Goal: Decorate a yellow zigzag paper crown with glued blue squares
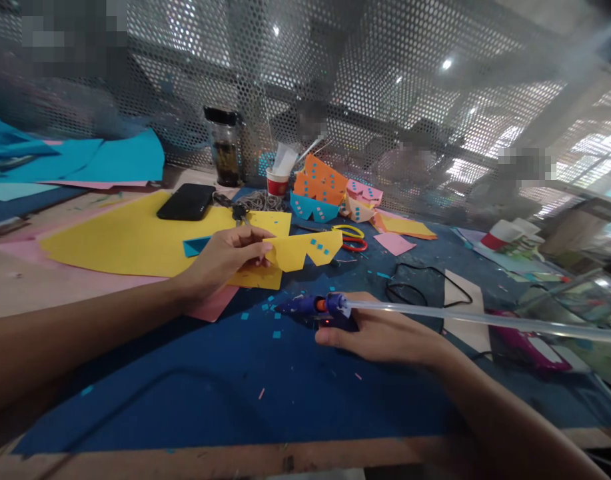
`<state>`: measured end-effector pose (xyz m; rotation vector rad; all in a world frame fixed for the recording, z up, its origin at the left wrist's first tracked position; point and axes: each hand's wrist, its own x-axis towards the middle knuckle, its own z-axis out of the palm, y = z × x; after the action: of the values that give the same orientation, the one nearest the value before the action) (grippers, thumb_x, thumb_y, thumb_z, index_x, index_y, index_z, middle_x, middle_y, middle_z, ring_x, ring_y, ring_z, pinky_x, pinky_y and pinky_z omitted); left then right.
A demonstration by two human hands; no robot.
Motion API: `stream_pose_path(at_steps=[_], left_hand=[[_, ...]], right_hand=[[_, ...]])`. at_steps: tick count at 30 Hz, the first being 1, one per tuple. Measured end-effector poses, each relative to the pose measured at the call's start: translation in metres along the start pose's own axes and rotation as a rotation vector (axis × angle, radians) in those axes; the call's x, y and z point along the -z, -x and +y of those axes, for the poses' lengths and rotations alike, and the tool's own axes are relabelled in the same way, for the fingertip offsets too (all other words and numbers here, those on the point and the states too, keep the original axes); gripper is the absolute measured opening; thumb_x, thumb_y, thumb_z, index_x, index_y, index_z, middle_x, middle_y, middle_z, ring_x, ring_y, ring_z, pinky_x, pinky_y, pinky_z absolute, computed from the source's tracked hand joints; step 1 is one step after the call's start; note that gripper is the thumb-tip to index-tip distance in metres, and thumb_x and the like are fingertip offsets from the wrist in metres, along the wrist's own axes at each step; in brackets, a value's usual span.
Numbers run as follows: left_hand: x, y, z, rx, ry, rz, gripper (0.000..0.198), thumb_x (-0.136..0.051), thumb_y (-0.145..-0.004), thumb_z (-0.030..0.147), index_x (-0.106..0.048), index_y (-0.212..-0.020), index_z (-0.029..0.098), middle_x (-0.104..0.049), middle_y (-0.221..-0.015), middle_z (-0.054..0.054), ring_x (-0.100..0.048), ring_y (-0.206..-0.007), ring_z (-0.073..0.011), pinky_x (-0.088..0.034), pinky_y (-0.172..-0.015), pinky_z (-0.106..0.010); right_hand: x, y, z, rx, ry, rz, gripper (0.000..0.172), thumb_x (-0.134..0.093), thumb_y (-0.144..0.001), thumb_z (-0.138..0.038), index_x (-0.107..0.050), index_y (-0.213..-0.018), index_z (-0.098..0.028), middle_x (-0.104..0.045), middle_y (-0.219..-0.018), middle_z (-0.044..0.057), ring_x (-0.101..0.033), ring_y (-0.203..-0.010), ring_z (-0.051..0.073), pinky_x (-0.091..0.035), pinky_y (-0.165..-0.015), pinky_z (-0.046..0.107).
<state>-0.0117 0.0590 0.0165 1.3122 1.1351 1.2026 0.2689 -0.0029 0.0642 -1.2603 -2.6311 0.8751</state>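
Note:
Between the thumb and fingers of my left hand (230, 257) is a yellow paper cutout (295, 252) with a notched lower edge and a few small blue squares on its right part. My right hand (372, 327) is wrapped round a blue hot glue gun (305, 305), whose nozzle points left, just above the table and below the cutout. A long clear glue stick (465, 317) sticks out of its back end. Small blue paper squares (276, 334) lie scattered near the nozzle. Behind the cutout are scissors (352, 238) with yellow and red handles.
Decorated orange cutouts (319, 179) stand at the back beside a red and white paper cup (277, 181). A dark phone (186, 201) rests on yellow paper (120, 240); a bottle (225, 147) stands behind. A black cord (410, 293) and a magenta object (530, 343) lie right.

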Motion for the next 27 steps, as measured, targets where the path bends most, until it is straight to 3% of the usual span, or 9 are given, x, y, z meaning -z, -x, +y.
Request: stream_pose_path(at_steps=[10, 17, 23, 27], left_hand=[[-0.001, 0.000, 0.000, -0.007, -0.009, 0.005, 0.035, -0.087, -0.075, 0.043, -0.078, -0.101, 0.021, -0.073, -0.076, -0.004, -0.067, -0.072, -0.0208, -0.054, -0.067, -0.032], [0.000, -0.002, -0.001, -0.016, -0.012, 0.013, 0.032, -0.087, -0.074, 0.042, -0.078, -0.098, 0.023, -0.071, -0.072, -0.003, -0.064, -0.069, -0.0190, -0.052, -0.066, -0.030], [-0.002, -0.002, 0.000, -0.016, -0.044, 0.014, 0.032, -0.086, -0.073, 0.044, -0.076, -0.095, 0.022, -0.073, -0.071, -0.004, -0.060, -0.064, -0.0181, -0.048, -0.061, -0.030], [-0.002, -0.001, 0.003, -0.011, -0.036, 0.011, 0.032, -0.084, -0.076, 0.040, -0.075, -0.098, 0.019, -0.073, -0.070, -0.002, -0.060, -0.065, -0.0162, -0.047, -0.063, -0.028]], right_hand=[[-0.006, -0.001, 0.004, 0.017, 0.014, 0.077, 0.029, -0.070, -0.098, -0.049, -0.069, -0.091, -0.021, -0.069, -0.086, 0.001, -0.059, -0.073, 0.017, -0.042, -0.063, 0.027], [-0.006, 0.000, 0.007, 0.107, -0.089, 0.127, 0.026, -0.065, -0.101, -0.048, -0.074, -0.099, -0.024, -0.070, -0.083, -0.001, -0.063, -0.077, 0.018, -0.049, -0.069, 0.029], [-0.014, 0.001, 0.009, 0.034, -0.285, 0.223, 0.029, -0.070, -0.095, -0.052, -0.069, -0.095, -0.022, -0.067, -0.083, -0.001, -0.062, -0.072, 0.017, -0.050, -0.064, 0.029], [-0.018, 0.000, 0.011, 0.005, -0.345, 0.300, 0.033, -0.071, -0.094, -0.054, -0.071, -0.098, -0.021, -0.072, -0.089, 0.002, -0.066, -0.080, 0.019, -0.053, -0.072, 0.032]])
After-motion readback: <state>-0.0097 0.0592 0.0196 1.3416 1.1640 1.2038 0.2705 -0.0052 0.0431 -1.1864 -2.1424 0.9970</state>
